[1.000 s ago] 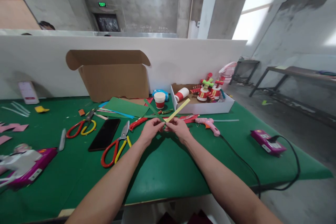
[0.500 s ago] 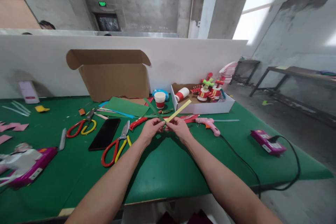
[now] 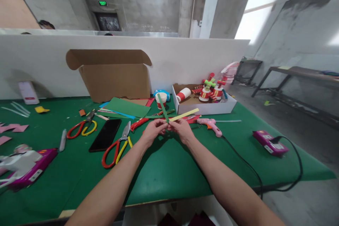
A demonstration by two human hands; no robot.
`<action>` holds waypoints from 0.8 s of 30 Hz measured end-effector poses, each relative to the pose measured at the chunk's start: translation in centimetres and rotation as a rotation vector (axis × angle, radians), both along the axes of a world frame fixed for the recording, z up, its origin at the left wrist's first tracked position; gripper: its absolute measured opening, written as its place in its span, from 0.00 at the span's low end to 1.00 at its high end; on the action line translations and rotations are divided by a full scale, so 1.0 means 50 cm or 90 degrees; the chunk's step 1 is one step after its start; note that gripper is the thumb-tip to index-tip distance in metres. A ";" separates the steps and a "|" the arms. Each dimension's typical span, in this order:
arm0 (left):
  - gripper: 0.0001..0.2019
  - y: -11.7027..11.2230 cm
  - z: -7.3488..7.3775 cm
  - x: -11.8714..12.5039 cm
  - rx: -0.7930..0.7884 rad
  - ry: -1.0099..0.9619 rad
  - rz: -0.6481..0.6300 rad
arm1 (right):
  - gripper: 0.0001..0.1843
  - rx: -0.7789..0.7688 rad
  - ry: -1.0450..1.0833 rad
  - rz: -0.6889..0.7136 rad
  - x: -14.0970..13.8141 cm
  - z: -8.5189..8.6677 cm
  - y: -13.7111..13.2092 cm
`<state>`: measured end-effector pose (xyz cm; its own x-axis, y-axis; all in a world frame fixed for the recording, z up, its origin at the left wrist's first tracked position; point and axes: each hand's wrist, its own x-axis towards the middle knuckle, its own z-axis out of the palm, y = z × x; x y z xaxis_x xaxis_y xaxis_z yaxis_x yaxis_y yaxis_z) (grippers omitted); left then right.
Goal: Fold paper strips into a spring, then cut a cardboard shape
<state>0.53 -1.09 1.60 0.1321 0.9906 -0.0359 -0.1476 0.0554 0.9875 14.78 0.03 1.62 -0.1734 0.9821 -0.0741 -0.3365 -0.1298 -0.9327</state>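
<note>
My left hand (image 3: 155, 131) and my right hand (image 3: 182, 129) meet above the middle of the table, fingertips pinched together. Between them are a green paper strip (image 3: 163, 107), its free end pointing up and away, and a yellow paper strip (image 3: 185, 114), which sticks out to the right. The two strips cross at my fingertips, where the joint is mostly hidden. Just beyond stands a red and white paper cup (image 3: 161, 100). Beside my left forearm lie scissors (image 3: 119, 145) with one red and one yellow handle. A pink glue gun (image 3: 210, 126) rests to the right of my right hand.
A white box (image 3: 206, 108) holds cup figures and a cup at the back. Coloured paper (image 3: 129, 107) lies before an upright cardboard box (image 3: 116, 81). On the left are a phone (image 3: 105, 136) and more scissors (image 3: 84, 127); a purple power strip (image 3: 269, 143) sits right, its cord trailing.
The green strip has swung from leaning left to nearly upright. The yellow strip has tipped lower toward the right. Both hands stay pinched at almost the same spot.
</note>
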 end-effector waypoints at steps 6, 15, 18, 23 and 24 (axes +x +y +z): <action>0.20 0.002 -0.001 -0.003 0.041 0.028 0.014 | 0.13 0.008 -0.017 -0.002 0.000 -0.003 0.002; 0.17 0.003 -0.005 -0.005 0.061 0.048 0.007 | 0.15 0.012 -0.015 0.009 -0.001 -0.008 0.002; 0.17 0.004 -0.006 -0.006 0.072 0.053 0.004 | 0.15 0.017 -0.018 0.013 -0.002 -0.010 0.002; 0.17 0.007 -0.008 -0.006 0.072 0.040 0.002 | 0.15 0.024 -0.018 0.017 -0.004 -0.011 0.001; 0.17 0.008 -0.009 -0.006 0.069 0.038 0.005 | 0.15 0.025 -0.017 0.018 -0.004 -0.011 0.001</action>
